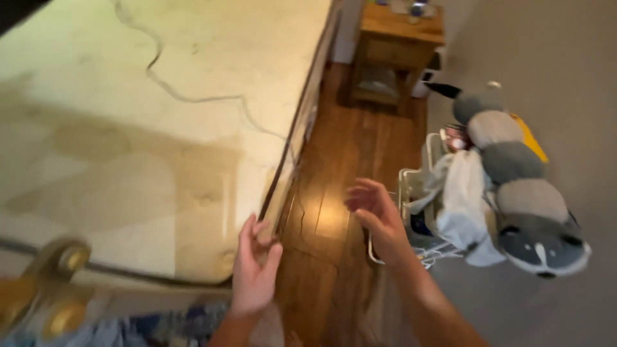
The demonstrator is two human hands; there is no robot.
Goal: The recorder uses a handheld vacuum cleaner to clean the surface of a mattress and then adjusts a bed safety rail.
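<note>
Landmark: we take the bare mattress [148, 115] as our reference; its long side edge runs away from us along the strip of wooden floor [347, 193].
Left hand [254, 270]: we hold it open, fingers loosely curled, gripping nothing, at the near corner of the mattress, just beside its edge.
Right hand [376, 215]: open too, fingers spread and empty, out over the floor, well off the mattress side.
Key relation: the mattress corner lies up and left of our left hand, which is much the nearer of the two; the right hand sits nearer the white wire basket [411, 193].
Basket: it stands across the floor strip from the mattress, stuffed with pale cloth [459, 193], a grey striped plush toy [520, 186] lying over it.
Surface: the mattress is cream, stained and uncovered.
Room: a small wooden side table [398, 45] stands beyond the far end of the mattress; a brass bed frame part [54, 283] shows at its near edge.
</note>
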